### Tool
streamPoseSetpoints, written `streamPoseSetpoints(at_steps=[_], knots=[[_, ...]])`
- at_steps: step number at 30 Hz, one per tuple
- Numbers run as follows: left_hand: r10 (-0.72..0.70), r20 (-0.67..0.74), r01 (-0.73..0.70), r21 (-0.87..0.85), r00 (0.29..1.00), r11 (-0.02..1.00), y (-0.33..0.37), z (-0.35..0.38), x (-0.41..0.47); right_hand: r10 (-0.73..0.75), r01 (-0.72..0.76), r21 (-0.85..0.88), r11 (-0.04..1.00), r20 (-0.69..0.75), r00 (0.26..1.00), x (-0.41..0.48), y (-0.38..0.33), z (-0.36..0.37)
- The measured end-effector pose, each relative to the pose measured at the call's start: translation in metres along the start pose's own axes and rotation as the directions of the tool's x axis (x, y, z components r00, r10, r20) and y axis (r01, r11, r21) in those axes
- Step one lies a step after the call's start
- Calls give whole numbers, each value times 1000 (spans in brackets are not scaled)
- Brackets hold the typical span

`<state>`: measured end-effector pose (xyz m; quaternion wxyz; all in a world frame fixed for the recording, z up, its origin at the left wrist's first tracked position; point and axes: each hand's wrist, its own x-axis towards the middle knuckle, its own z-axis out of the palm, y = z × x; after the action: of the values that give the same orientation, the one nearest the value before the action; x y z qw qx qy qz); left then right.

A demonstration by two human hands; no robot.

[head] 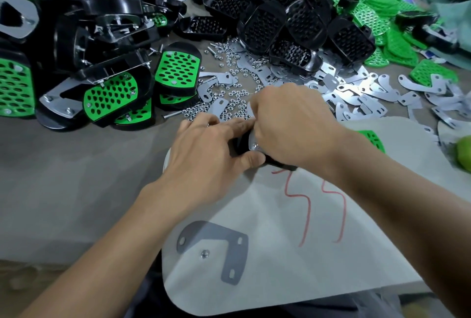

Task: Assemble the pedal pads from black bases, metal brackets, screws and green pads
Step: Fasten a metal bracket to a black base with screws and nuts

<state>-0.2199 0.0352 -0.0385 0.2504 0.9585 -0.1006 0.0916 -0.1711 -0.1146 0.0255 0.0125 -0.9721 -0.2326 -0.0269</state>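
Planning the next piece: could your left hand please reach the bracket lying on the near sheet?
Probably yes: the bracket lies uncovered just beside the left forearm, but the left hand holds the base.

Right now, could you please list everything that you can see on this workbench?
Finished pedal pads, black bases with green perforated tops: a pile, left.
Bare black perforated plastic bases: a heap, far centre.
Loose green perforated pads: many, far right.
Flat silver metal brackets: many, right of centre.
Small silver nuts and screws: many, centre.
Pale grey sheet with red scribble: one, near edge.
Grey angled bracket: one, on that sheet.
Black base in work: one, under both hands.
Round green thing: one, right edge, unidentifiable.
Left hand: grips the base in work.
Right hand: curled above it, grip hidden.
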Motion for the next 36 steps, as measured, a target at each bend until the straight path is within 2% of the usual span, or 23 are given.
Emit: streamPoseSetpoints(at_steps=[4, 10, 14, 19, 23, 28, 32, 36], knots=[[4, -11, -4, -6, 1000, 1000, -1, -1, 0, 18, -16, 63, 998, -26, 999, -1, 2, 5], [9, -26, -10, -21, 1000, 1000, 2, -2, -1, -12, 13, -36, 999, 16, 1000, -13, -7, 5], [24, -26, -24, -3, 999, 1000, 5, -3, -1, -15, 16, -39, 999, 12, 1000, -14, -14, 7], [18, -41, -19, -28, 999, 999, 0, 1, -1, 99, -89, 128, 988, -74, 992, -14, -9, 12], [10, -9, -9, 22, 1000, 1000, -2, 3, 1, 67, -49, 152, 987, -113, 991, -13, -1, 16], [4, -15, -4, 1, 1000, 1000, -1, 2, 1, 47, -33, 181, 983, -74, 996, -13, -3, 14], [21, -83, -23, -20, 996, 1000, 4, -2, 0, 84, -81, 106, 991, -19, 996, -18, -15, 11], [24, -33, -26, -56, 999, 998, 5, -2, -1, 131, -126, 51, 991, -112, 985, -21, -25, 18]])
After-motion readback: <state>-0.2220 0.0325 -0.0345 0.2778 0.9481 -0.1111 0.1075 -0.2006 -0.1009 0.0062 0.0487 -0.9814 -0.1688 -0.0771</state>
